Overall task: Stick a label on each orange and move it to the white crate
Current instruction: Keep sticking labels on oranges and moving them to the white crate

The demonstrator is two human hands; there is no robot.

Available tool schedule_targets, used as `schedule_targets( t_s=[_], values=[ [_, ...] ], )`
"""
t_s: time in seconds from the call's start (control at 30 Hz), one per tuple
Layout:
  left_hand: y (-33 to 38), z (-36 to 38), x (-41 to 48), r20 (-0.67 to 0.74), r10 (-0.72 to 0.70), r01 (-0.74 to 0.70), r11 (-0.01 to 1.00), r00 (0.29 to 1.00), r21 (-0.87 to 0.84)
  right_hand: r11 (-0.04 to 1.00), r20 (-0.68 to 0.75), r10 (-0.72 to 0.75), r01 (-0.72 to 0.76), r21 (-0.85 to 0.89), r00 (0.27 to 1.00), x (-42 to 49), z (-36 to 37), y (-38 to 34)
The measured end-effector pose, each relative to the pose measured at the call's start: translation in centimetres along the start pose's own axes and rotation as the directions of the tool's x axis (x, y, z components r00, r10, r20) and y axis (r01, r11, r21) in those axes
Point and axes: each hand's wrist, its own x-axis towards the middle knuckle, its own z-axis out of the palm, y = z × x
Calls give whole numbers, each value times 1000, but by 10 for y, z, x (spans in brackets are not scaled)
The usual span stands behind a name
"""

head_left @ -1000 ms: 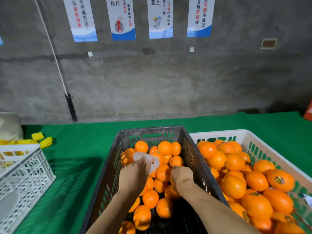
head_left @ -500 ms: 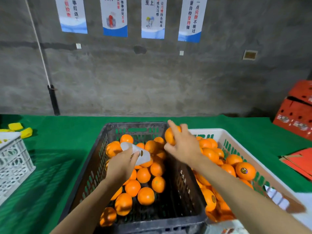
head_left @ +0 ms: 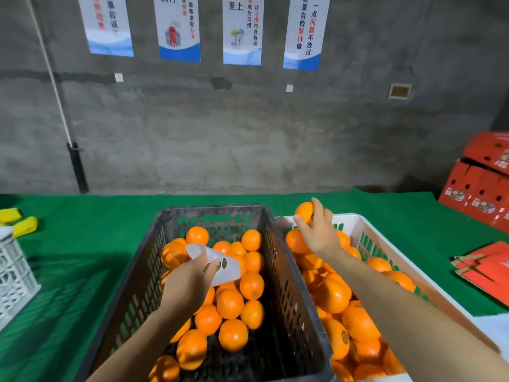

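My right hand grips an orange above the far left corner of the white crate, which holds several oranges, some with dark round labels. My left hand holds a white label strip with small dark labels on it, over the dark crate. That dark crate holds several loose oranges.
Both crates stand side by side on a green cloth-covered table. Another white crate sits at the left edge, with yellow pieces beyond it. Red cartons and flat red cardboard lie to the right. A concrete wall with posters stands behind.
My right hand has lifted an orange out of the dark crate and carried it right, to above the white crate. My left hand stays over the dark crate with the label strip.
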Motion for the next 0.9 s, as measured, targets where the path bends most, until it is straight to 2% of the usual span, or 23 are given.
schedule_targets(
  t_s=[0.17, 0.37, 0.5, 0.57, 0.73, 0.9],
  values=[
    [2, 5, 6, 38, -58, 60, 997, 998, -52, 978, -90, 174, -162, 132, 981, 6, 22, -5],
    [7, 8, 7, 77, -4, 11, 996, 997, -94, 988, 20, 152, -152, 26, 988, 21, 40, -12],
    [6, 10, 7, 81, 27, -17, 992, 996, -122, 947, 124, 298, -310, 83, 946, 37, 48, -6],
    [5, 10, 7, 91, 35, -22, 991, 995, -135, 959, 167, 284, -283, -30, 944, 49, 48, -5],
    [0, 8, 3, 91, 63, -46, 982, 994, -185, 930, 169, 270, -212, -299, 948, 82, 34, -5],
    [-1, 7, 7, 52, 60, -52, 988, 997, -146, 848, 222, 379, -241, -471, 898, 101, -3, 19]
  ],
)
